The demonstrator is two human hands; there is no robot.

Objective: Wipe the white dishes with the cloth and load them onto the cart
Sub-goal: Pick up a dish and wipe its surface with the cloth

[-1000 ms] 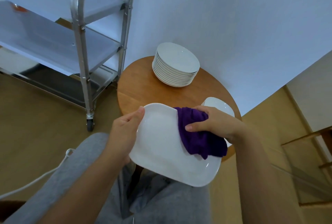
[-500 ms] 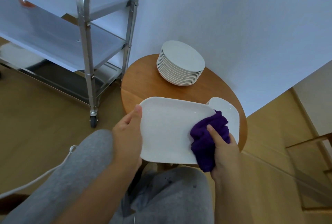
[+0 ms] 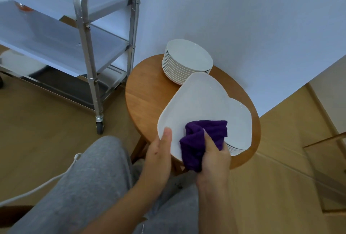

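Both hands held work: left hand gripped the platter at its near end, right hand pinched the cloth there. Long axis ran toward the counter's far edge; cart lay left, nearer the left hand.

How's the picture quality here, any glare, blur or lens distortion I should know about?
Head view: soft, even light with a cool bluish cast on the wall; small specular glints on the held platter and the round plate stack; the cart posts bow from wide-angle distortion; both hands, left and right, and the cloth look fairly sharp, without obvious motion blur.
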